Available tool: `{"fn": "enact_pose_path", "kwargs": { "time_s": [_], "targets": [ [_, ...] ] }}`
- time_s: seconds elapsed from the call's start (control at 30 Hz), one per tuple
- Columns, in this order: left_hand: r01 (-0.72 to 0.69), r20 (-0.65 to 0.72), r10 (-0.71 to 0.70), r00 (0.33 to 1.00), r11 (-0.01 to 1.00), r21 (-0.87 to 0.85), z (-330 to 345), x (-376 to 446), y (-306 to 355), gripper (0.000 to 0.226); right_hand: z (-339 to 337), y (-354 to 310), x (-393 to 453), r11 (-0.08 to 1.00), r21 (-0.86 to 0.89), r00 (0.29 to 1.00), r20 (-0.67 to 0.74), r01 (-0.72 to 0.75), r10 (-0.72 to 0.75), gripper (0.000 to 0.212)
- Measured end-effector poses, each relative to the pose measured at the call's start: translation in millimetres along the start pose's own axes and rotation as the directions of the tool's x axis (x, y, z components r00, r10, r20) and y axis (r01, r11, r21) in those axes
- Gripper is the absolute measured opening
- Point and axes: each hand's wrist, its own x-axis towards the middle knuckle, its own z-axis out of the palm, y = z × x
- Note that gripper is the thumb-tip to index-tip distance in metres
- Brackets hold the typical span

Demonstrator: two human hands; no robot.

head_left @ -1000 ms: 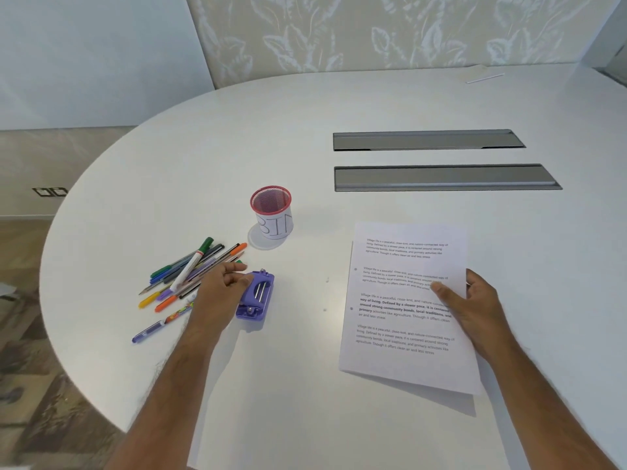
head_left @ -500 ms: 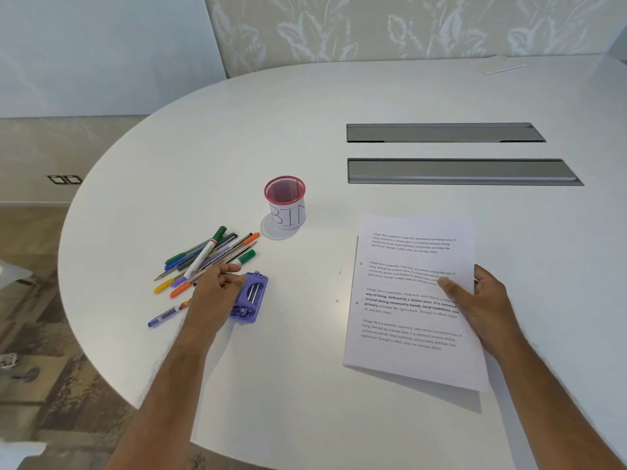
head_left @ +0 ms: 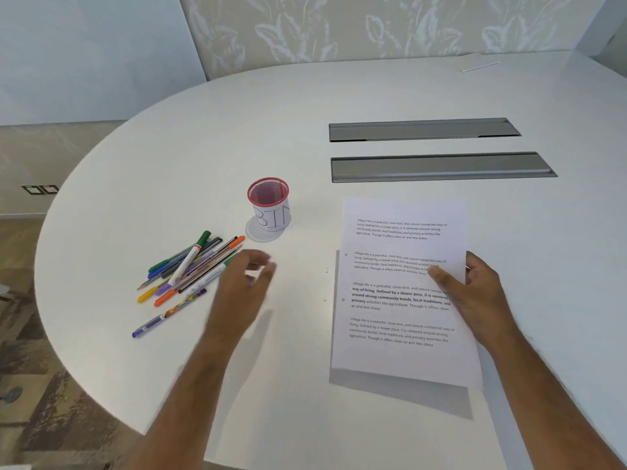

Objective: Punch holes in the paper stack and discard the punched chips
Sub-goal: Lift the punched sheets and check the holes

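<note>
Paper stack [head_left: 403, 286] lies flat on white table [head_left: 203, 137], thin, floppy; right hand [head_left: 475, 293] pinches its right edge, a good hold; left hand [head_left: 247, 283] blurred, grip unclear; 2 holes along left margin.

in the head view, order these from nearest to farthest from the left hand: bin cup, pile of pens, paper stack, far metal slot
From the left hand:
1. pile of pens, touching its left side
2. bin cup, just beyond it
3. paper stack, off to the right
4. far metal slot, deep right of the table

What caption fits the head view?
Right hand holds punched paper stack; blurred left hand beside pens.
</note>
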Motion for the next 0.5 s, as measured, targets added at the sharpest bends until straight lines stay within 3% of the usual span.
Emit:
{"fn": "enact_pose_path", "kwargs": {
  "time_s": [0.1,0.23,0.3,0.5],
  "targets": [
    [0.274,0.247,-0.189,0.950,0.884,-0.379,39.8,-7.4,44.6,0.010,2.0,-13.2,-4.9,0.998,0.058,1.000,0.012,0.024,-0.024,0.028],
    [0.449,0.528,-0.153,0.835,0.746,-0.493,75.2,-13.6,82.6,0.037,0.3,-26.1,-10.5,0.996,0.066,0.999,-0.002,0.054,-0.054,0.032],
    [0.444,0.557,-0.109,0.823,0.735,-0.513,82.2,-15.6,93.3,0.034,-3.2,-32.1,-13.4,0.995,0.075,0.998,-0.013,0.068,-0.067,0.032],
    [0.269,0.425,-0.027,0.905,0.809,-0.523,84.5,-17.6,131.5,0.024,-15.9,-59.0,-20.5,0.978,0.060,0.977,-0.093,0.200,-0.194,0.027]
  ]
}}
